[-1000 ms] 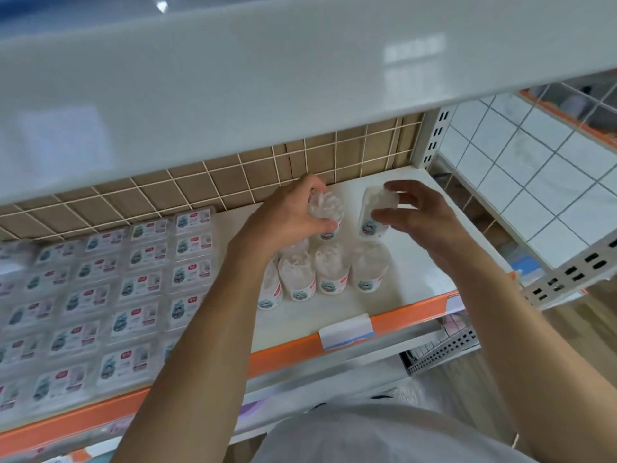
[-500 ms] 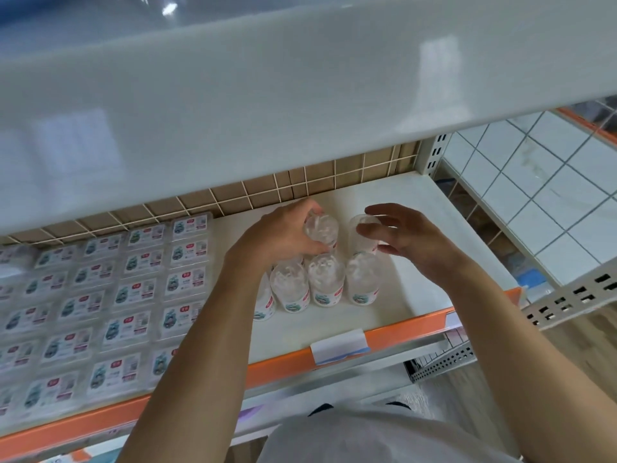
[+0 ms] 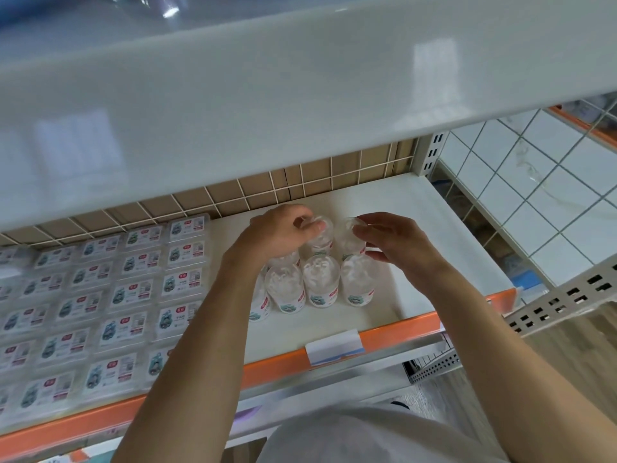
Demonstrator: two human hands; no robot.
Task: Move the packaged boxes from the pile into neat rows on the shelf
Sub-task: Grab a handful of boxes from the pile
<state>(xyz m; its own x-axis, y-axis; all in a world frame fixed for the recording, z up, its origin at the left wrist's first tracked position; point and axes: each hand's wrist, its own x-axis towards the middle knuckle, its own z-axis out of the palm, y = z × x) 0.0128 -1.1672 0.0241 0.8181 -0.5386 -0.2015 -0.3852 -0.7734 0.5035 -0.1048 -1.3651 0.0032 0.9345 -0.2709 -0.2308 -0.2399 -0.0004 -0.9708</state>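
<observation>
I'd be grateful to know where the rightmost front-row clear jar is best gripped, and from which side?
Probably round the domed top of the rightmost front-row jar, coming from above and the right. It stands upright, another jar crowds its left side and one stands behind, while the shelf to its right is bare.

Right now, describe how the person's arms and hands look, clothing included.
Both forearms are bare, with no sleeves reaching the part in view. The left hand and right hand wear no gloves, and no rings, watch or bracelet show on the fingers or wrists. The only clothing in view is a light grey-white top at the bottom edge of the head view.
</observation>
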